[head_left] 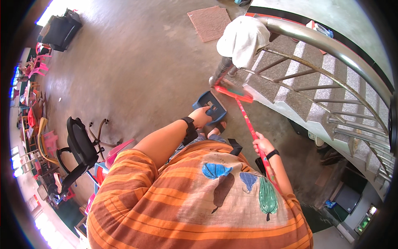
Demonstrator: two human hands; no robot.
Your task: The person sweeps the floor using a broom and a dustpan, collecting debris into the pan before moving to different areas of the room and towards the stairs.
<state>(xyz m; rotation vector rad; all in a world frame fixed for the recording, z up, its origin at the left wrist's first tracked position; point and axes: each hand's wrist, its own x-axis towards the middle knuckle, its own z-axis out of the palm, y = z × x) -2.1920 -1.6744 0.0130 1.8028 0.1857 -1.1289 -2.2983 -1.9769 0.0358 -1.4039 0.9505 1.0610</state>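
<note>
My left hand [200,118] is closed at the near edge of a blue dustpan [204,99], holding it just in front of my feet; a little debris seems to lie in the pan. In my right hand [263,144] is the patterned red handle of a broom [247,120], with the fingers wrapped round it. The red broom head [234,94] reaches the floor beside the foot of the stair railing, ahead and to the right of the dustpan. It looks slightly blurred, and its bristles are mostly hidden from above.
A white cap [244,39] hangs on the post of the metal railing [331,43], beside stone stairs [286,79] at right. Ahead lies a brown mat [208,23]. A black office chair [81,143] stands at left, with a black armchair [62,30] farther off.
</note>
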